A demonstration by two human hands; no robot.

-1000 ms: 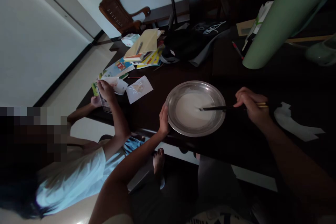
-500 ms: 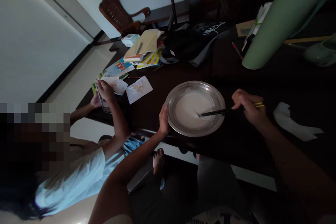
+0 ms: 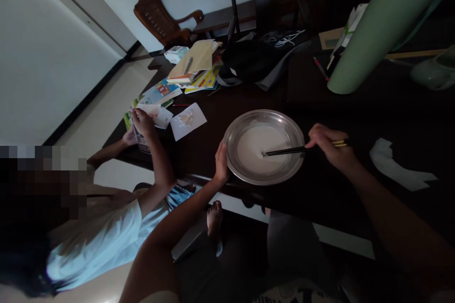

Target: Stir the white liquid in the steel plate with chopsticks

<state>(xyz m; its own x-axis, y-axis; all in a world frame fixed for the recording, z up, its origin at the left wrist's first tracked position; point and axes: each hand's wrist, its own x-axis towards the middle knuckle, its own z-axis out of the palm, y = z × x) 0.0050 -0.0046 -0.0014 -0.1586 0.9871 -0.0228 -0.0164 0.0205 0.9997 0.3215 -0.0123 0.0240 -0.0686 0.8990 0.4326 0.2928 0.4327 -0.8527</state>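
Observation:
A wide metal bowl (image 3: 231,170) sits on the dark table near its edge, holding a milky white liquid (image 3: 256,144). My left hand (image 3: 222,161) grips the bowl's left side, fingers against the outer wall and the thumb hidden. Closed round a pair of black chopsticks (image 3: 287,151) with gold-coloured ends is my right hand (image 3: 329,144), just right of the bowl. The chopsticks slant over the right rim, and their tips dip into the liquid near its middle.
A tall green flask (image 3: 380,33) stands at the back right. Crumpled white paper (image 3: 400,165) lies right of the bowl. Left are stacked books (image 3: 195,68) and cotton swabs on a white sheet (image 3: 181,130). Beside me a person (image 3: 106,227) holds a phone (image 3: 142,142).
My right hand has moved a little to the left, and the chopstick tips have shifted left through the liquid. The bowl and my left hand have stayed in place.

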